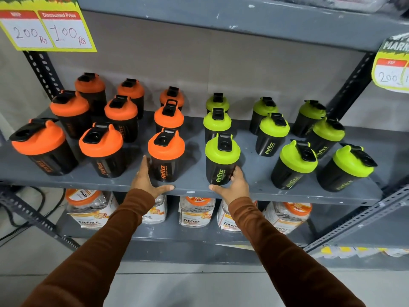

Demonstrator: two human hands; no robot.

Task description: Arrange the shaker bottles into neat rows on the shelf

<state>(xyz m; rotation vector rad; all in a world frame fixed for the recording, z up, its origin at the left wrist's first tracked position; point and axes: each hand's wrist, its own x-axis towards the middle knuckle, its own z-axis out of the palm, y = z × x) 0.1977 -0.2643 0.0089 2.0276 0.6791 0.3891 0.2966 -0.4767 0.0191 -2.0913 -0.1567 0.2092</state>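
Black shaker bottles stand in rows on a grey metal shelf (194,187): several with orange lids on the left half, several with green lids on the right half. My left hand (147,181) cups the base of the front orange-lidded bottle (166,156), fingers on its left side and thumb along the shelf edge. My right hand (231,185) cups the base of the front green-lidded bottle (221,160), fingers on its right side. Both bottles stand upright near the shelf's front edge.
Clear jars with orange lids (89,207) fill the shelf below. Price cards hang at the upper left (46,29) and upper right (391,74). Perforated uprights (44,72) frame the shelf. Another rack (365,220) juts in at the right.
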